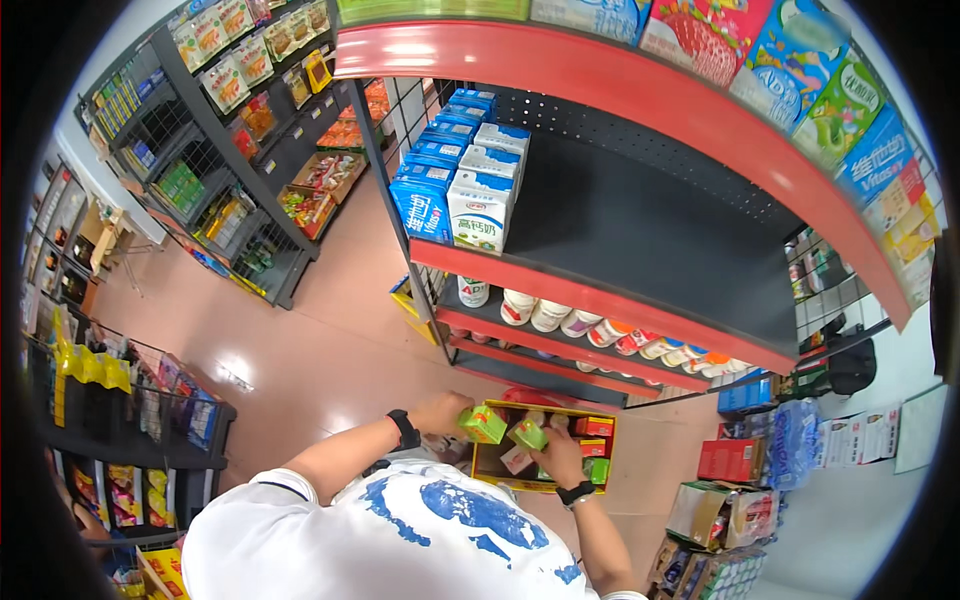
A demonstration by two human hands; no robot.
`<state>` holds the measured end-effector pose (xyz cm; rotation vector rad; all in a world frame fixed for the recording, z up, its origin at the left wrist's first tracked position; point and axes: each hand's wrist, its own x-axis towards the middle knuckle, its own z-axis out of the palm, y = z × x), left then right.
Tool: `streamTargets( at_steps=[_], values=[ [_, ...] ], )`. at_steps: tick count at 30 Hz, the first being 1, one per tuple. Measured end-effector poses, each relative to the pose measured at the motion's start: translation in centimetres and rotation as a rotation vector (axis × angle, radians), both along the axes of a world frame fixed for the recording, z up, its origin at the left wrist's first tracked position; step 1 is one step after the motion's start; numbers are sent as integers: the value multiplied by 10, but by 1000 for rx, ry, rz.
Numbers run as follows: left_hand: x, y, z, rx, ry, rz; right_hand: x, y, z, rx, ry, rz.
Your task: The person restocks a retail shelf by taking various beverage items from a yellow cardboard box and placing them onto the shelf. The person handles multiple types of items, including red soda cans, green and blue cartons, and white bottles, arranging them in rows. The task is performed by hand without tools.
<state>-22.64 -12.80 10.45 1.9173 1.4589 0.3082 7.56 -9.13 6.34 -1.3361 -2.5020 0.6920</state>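
Observation:
My left hand (442,414) grips a green drink carton (484,424) above the left edge of an open yellow-rimmed cardboard box (541,486). Over the middle of that box, my right hand (561,456) holds a second green carton (529,435). Orange-red cartons (595,427) and another green carton (598,470) stand inside along the right wall. A pale pink carton (516,459) lies tilted in it, under my right hand's carton. The lower parts of the box contents are partly hidden by my hand.
Ahead stands a dark shelf (645,232) with red edges; blue Vitasoy cartons (424,199) and white milk cartons (480,210) fill its left end. Bottles (551,315) line the tier below. Stacked goods (727,457) stand at right, a dark rack (142,420) at left.

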Motion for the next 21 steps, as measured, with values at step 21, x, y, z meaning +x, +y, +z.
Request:
streamTargets(
  at_steps=[21],
  values=[
    [1, 31, 128, 91, -367, 247, -120, 214, 311, 305, 370, 300]
  ],
)
